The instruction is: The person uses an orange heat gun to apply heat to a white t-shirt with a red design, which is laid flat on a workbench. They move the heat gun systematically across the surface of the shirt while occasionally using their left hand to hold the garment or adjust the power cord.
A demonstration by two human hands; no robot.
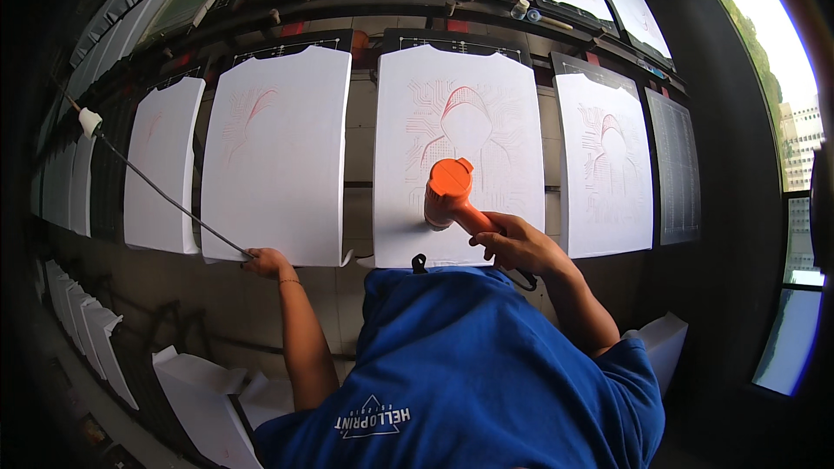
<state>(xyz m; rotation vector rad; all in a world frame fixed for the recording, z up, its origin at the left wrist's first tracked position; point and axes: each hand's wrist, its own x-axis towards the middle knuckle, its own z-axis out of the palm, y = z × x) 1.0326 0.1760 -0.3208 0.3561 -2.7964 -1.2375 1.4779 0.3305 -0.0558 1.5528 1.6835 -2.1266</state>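
My right hand (519,243) is wrapped round the handle of an orange hand-held dryer (451,179), its round body above the lower part of a white T-shirt (512,130). Red and grey line printing of a hooded shape with circuit-like lines marks this shirt, which lies flat on a dark board. To the left, my left hand (268,264) is closed on a black cable (174,203) at the lower edge of another white shirt (287,156) with a partial red print. That cable runs up to a white connector (89,122) at the far left.
More white printed shirts on boards stand to the right (604,165) and left (161,165), with another row behind. A bare dark board (675,165) is at the far right. Small bottles (519,9) sit on the rail behind. Folded white shirts (200,399) hang below left.
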